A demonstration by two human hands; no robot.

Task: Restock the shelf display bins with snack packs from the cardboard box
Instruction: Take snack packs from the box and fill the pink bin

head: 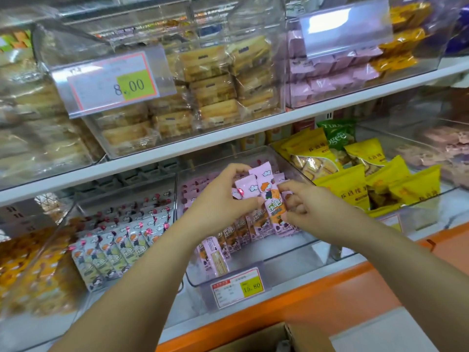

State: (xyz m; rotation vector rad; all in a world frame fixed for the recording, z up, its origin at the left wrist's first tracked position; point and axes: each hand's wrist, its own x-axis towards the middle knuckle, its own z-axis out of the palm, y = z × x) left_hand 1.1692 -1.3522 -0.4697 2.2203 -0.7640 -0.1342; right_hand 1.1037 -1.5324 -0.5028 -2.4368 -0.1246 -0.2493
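Observation:
Both my hands are inside a clear display bin (284, 252) on the lower shelf. My left hand (223, 196) grips a bunch of pink snack packs (264, 186) with a cartoon figure, held upright above the bin. My right hand (302, 201) pinches the packs from the right side. A row of the same pink packs (243, 232) stands in the bin below my hands, and one pack (213, 257) leans toward the front. The top flap of a cardboard box (274, 339) shows at the bottom edge.
Left of this bin stands a bin of green packs (106, 252); to the right lie yellow bags (355, 181). The upper shelf (228, 138) holds clear bins of wrapped cakes (213, 90) and pink packs (330, 72). A price tag (238, 285) hangs on the bin's front. An orange ledge (317, 301) runs below.

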